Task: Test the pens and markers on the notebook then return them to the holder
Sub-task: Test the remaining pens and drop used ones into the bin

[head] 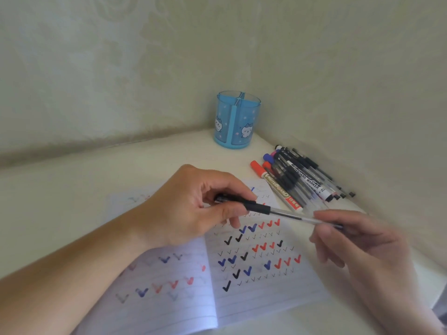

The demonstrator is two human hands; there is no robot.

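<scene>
An open lined notebook (254,293) lies on the desk, covered in black, blue and red tick marks. Above it I hold a clear gel pen (285,212) with a black grip, lying roughly level. My left hand (193,206) grips its black end with curled fingers. My right hand (358,245) pinches its other end between thumb and fingertips. The blue translucent holder (237,119) with cat pictures stands in the desk's far corner, and I see nothing inside it.
A pile of pens and whiteboard markers (304,180) with red, blue and black caps lies to the right of the holder, along the right wall. Walls close in the desk at the back and right. The desk's front-right edge shows at the lower right.
</scene>
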